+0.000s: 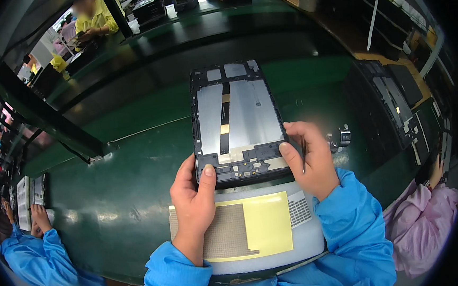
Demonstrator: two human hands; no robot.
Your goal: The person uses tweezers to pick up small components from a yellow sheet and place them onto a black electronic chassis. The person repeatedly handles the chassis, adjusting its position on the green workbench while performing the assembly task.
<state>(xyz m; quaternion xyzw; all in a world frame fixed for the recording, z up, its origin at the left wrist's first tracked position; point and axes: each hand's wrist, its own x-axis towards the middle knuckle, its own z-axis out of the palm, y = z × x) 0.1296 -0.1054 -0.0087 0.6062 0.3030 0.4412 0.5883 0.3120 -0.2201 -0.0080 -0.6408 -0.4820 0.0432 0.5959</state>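
Note:
A black-rimmed tablet housing (259,122) with a silver inner plate lies in front of me, its near end toward me. A dark flex cable (225,114) with gold patches runs lengthwise over the plate. My left hand (195,201) grips the housing's near left corner, thumb on top. My right hand (314,161) holds the near right edge, its thumb on the rim. A thin dark stick-like tool (303,158) shows between that hand's fingers; its exact kind is unclear. The housing's underside is hidden.
Nearer me, a pale foam pad (308,244) bears a yellow sheet (269,222) with brown gridded pieces, and a white label sheet (299,210). A small metal object (341,136) stands right. More tablet housings (390,97) lie far right. Co-workers sit either side; a metal post (46,108) rises left.

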